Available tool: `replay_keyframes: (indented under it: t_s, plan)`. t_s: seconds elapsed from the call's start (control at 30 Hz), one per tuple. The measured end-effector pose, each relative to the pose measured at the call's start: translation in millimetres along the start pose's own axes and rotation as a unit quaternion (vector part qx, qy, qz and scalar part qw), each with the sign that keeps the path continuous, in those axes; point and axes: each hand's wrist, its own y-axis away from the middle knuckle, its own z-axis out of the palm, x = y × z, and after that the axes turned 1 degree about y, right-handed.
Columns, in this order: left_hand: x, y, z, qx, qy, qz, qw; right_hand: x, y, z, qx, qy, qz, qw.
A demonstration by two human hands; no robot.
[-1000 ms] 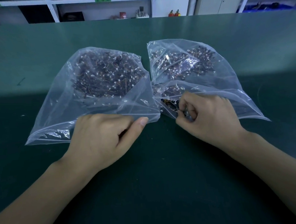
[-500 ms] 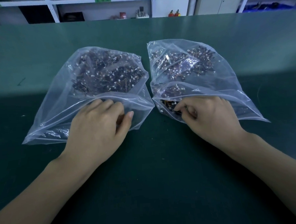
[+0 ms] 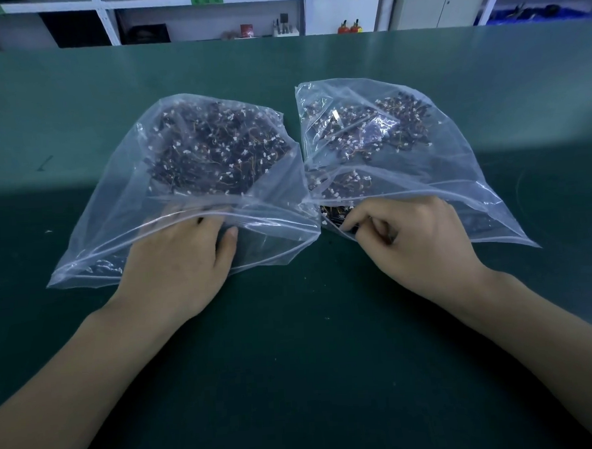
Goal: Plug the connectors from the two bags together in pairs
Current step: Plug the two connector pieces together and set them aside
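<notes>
No pairs joined: none lie on the table [image 3: 294, 344].
Left hand [image 3: 176, 265]: fingers straight, reaching inside left bag [image 3: 122, 206].
Right hand [image 3: 415, 242]: pinches a connector [image 3: 335, 215] at right bag [image 3: 456, 168] mouth.
Left: everything.

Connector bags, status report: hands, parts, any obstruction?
Left hand fingers inside left bag, grip unseen. Right hand pinching connectors at right bag mouth. None paired yet. Nothing obstructing.

Two clear bags [image 3: 110, 234] [image 3: 456, 168] of connectors too many to count, two hands [image 3: 176, 265] [image 3: 419, 242]
</notes>
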Motion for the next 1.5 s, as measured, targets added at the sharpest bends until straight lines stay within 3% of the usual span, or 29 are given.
replay_keyframes:
  t_s: [0.3,0.73,0.93,1.07,1.23,1.5]
  plan:
    - [-5.8,-4.3,4.3,0.039,0.048,0.044,0.997,-1.7,2.0,0.7,0.031,-0.04,-0.03,0.998]
    - [4.0,0.2,-0.4,0.188,0.154,0.162,0.956,-3.8,4.4,4.0,0.047,-0.09,-0.04,0.994]
    - [22.6,7.6,-2.2,0.166,0.27,0.217,0.923,-7.9,6.4,3.6,0.046,-0.117,-0.052,0.991]
    - [34.9,11.7,-5.0,0.193,0.301,0.221,0.907,-11.0,8.2,0.8,0.023,-0.148,-0.085,0.985]
    - [39.8,14.2,-6.9,0.2,0.315,0.221,0.901,-13.2,8.0,4.9,-0.002,-0.17,-0.114,0.979]
    - [37.4,14.6,-3.3,0.199,0.309,0.215,0.905,-9.3,8.6,10.4,0.031,-0.148,-0.116,0.982]
